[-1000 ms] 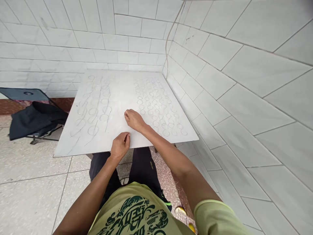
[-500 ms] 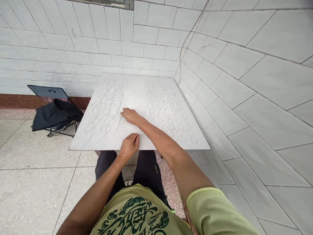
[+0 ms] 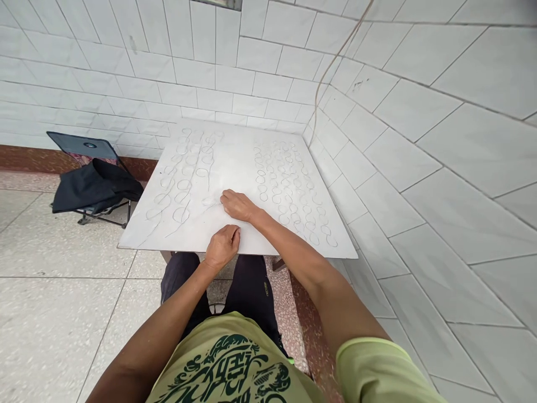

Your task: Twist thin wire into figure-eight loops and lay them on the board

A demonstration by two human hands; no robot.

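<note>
My right hand (image 3: 238,205) is over the middle of the white tabletop (image 3: 232,148), its fingertips pinched on the end of a thin looped wire or thread (image 3: 208,201). The loop itself lies flat to the left of the fingers. Closed near the table's front edge is my left hand (image 3: 224,246), thumb against fingers; whatever it may hold is too small to make out. Columns of similar thin loops with long tails (image 3: 182,215) lie left of my hands. To the right, rows of small loops (image 3: 263,193) without visible tails cover the tabletop.
White tiled walls meet behind the table, with a cable (image 3: 322,75) hanging down the corner. At the left, a folding chair (image 3: 84,146) stands on the floor with a black cloth (image 3: 94,187) draped over it. My legs are under the table's front edge.
My right hand has moved slightly right and toward me, drawing the strand's tail across the table toward the right. My left hand stays closed near the front edge. The camera view has shifted slightly.
</note>
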